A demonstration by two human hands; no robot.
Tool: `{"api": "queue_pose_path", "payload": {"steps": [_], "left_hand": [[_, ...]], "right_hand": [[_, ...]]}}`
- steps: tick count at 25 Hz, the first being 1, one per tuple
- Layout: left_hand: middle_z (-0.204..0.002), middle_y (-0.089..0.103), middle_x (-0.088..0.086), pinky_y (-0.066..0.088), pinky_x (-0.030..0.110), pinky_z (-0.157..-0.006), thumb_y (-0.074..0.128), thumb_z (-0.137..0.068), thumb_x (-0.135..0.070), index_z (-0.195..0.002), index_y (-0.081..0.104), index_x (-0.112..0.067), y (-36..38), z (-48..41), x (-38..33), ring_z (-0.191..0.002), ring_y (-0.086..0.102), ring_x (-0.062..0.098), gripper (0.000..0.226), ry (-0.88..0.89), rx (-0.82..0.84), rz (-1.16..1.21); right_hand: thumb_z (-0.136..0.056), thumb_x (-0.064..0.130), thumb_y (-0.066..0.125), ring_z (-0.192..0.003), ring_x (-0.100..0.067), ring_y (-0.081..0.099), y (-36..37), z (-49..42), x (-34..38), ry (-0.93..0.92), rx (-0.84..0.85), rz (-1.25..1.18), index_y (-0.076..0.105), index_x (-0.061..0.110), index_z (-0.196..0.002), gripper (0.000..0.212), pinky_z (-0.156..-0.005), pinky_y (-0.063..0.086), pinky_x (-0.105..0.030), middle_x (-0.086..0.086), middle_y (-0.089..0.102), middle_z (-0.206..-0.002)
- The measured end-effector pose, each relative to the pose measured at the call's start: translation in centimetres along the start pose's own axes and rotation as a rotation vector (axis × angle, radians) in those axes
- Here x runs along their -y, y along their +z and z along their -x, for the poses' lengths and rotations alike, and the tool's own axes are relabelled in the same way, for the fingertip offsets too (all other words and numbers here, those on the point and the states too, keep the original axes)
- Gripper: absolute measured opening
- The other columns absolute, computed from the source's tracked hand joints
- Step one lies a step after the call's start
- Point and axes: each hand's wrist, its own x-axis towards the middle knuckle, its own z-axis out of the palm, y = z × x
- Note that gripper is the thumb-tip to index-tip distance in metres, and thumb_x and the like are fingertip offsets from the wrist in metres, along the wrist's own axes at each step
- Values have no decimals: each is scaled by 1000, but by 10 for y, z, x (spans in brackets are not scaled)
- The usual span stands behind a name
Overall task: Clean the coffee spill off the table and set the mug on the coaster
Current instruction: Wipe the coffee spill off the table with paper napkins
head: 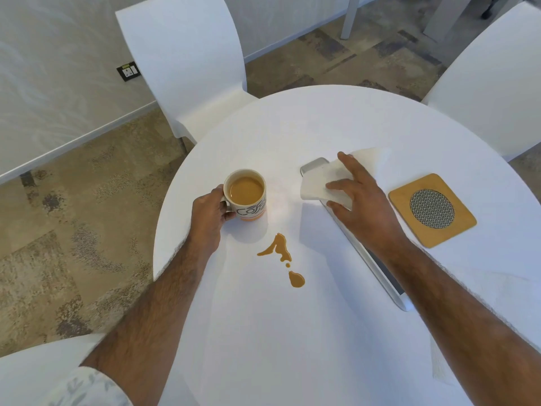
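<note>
From the head camera we see the coffee spill point(282, 259) lying between our two forearms and nearer to us than either hand — a thin streak that runs from just below the mug point(246, 195) down and rightward to a separate blob. Our right hand point(361, 200) is spread over a white paper napkin point(325, 186), fingers pressing it, so that hand must draw back toward us and leftward to reach the spill. Our left hand point(210, 213) is closed around the mug's handle; the mug stands upright, nearly full. The coaster point(431, 210) — wooden, with a mesh disc — sits well apart to the right, past the right hand. Under the napkin lies a flat silver slab, possibly a tablet point(371, 259). The round white worktop point(292, 118) is ringed by white chairs point(187, 60) on patterned carpet.
</note>
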Motion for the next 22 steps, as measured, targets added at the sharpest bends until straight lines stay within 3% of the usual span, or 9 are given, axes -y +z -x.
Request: {"api": "queue_pose_path", "payload": {"steps": [4,6,9,11,14,15,17,19,22], "left_hand": [[-60,53,-2,46,31,-60,63,-94,-33,-77,68,-17,-4,-1,-1,-65,51,15,24,21,-24,-104],[-67,59,2,46,27,-53,62,-96,-35,-80,68,-14,-6,-1,0,-67,53,16,26,41,-39,-154],[-82,62,2,46,24,-45,58,-100,-38,-80,58,-16,-9,-4,0,-76,56,19,30,96,-87,-239],[-88,61,1,52,27,-48,57,-101,-41,-86,57,-16,-10,1,-1,-82,58,23,29,145,-150,-312],[-103,62,-4,57,48,-83,58,-98,-39,-100,58,-17,-17,33,7,-93,61,20,22,349,-407,-468],[-108,61,-7,55,48,-85,61,-95,-39,-106,58,-21,-17,51,12,-91,60,16,22,466,-426,-495],[-128,55,-11,54,36,-90,71,-88,-47,-128,52,-31,-8,92,17,-102,60,13,47,704,-231,-618],[-152,44,-2,38,25,-110,69,-87,-59,-151,38,-31,10,118,24,-133,47,18,76,926,-2,-931],[-142,56,3,45,38,-106,62,-98,-36,-146,50,-21,30,134,19,-128,48,21,51,1116,-11,-1187]], "right_hand": [[-91,9,73,-143,-23,47,-9,2,5,44,-153,-95,76,15,-98,9,-115,41,-43,8,55,-149],[-92,12,73,-135,-17,55,-17,4,7,128,-232,-230,76,18,-98,9,-113,44,-43,15,60,-137],[-96,21,68,-107,-4,67,-29,6,5,299,-288,-451,75,19,-105,12,-97,56,-37,13,73,-119],[-98,23,62,-87,-8,67,-32,12,4,268,-287,-397,74,19,-107,16,-81,56,-36,9,75,-99],[-99,17,56,-97,-26,70,-26,19,3,57,-266,-46,72,17,-116,23,-81,56,-40,-2,76,-110],[-98,13,57,-101,-30,70,-23,19,4,-34,-230,95,72,16,-118,25,-81,56,-40,-4,75,-117],[-92,5,63,-98,-35,70,-10,20,12,-255,-140,338,72,15,-117,28,-78,53,-39,-9,72,-120],[-87,3,66,-96,-36,70,9,21,22,-503,-122,435,74,12,-112,27,-84,46,-42,-13,72,-119],[-94,4,62,-99,-31,67,29,26,34,-698,-134,437,72,12,-109,20,-98,45,-48,-9,72,-118]]}}
